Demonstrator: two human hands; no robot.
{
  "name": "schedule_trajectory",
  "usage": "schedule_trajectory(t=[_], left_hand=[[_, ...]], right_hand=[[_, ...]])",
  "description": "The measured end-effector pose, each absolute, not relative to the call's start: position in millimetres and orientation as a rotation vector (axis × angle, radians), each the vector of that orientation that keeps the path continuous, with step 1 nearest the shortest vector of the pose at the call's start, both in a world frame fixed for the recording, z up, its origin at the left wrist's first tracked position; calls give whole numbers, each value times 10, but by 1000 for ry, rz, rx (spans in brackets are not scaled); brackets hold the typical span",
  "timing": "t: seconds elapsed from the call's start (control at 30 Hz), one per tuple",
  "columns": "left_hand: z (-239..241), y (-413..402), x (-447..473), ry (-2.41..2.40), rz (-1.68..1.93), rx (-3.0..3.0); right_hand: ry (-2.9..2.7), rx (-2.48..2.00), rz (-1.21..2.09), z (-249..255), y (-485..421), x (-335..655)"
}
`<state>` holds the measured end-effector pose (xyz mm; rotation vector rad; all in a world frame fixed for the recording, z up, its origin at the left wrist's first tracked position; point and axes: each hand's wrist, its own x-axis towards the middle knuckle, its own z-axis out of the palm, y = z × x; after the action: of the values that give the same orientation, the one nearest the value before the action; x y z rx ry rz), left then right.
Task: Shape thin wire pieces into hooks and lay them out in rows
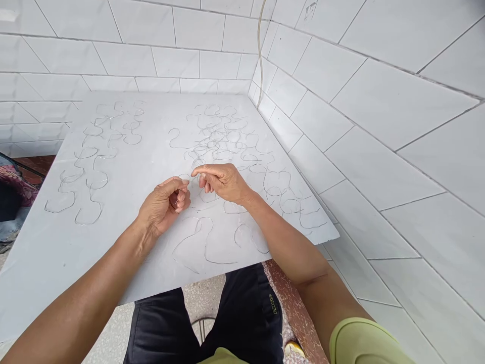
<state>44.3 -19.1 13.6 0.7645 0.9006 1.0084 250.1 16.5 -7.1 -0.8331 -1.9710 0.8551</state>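
My left hand (166,201) is above the middle of the white board (140,247), fingers curled and pinching a thin wire (184,176) that bends up in a small loop. Close on its right is my right hand (222,181), its index finger stretched toward the left fingertips and the others curled. The wire's end seems to lie at that fingertip, but it is too fine to follow fully. Below the hands lies a curved wire piece (205,237) with long ends. Many bent wire pieces (220,139) lie tangled beyond my right hand.
Several S-shaped wires (89,179) lie in rows on the board's left side. White tiled walls (379,167) stand at the back and right. A pale cable (259,55) runs down the corner. My legs (242,313) are under the board's front edge. Fabric (15,192) shows at far left.
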Motion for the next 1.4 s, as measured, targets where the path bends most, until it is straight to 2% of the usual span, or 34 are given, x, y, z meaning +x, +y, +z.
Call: schedule_trajectory(t=[0.43, 0.6, 0.93, 1.07, 1.23, 1.3, 1.4], left_hand=[[166, -149, 356, 861, 1000, 845], [237, -103, 192, 849, 998, 952], [193, -94, 136, 923, 706, 1274], [126, -108, 225, 1108, 835, 1425], [80, -117, 279, 1224, 1127, 1393], [74, -117, 283, 1242, 1207, 1348], [63, -131, 314, 1232, 1276, 1319]], right_hand=[[-1853, -908, 911, -56, 208, 2514], [-1860, -937, 811, -43, 230, 2526], [-2046, -963, 683, -15, 213, 2588], [-2056, -942, 568, 21, 214, 2576], [-1659, -1050, 229, 53, 195, 2510], [-1619, -1090, 325, 59, 150, 2463], [-1758, -1100, 730, 34, 67, 2357]])
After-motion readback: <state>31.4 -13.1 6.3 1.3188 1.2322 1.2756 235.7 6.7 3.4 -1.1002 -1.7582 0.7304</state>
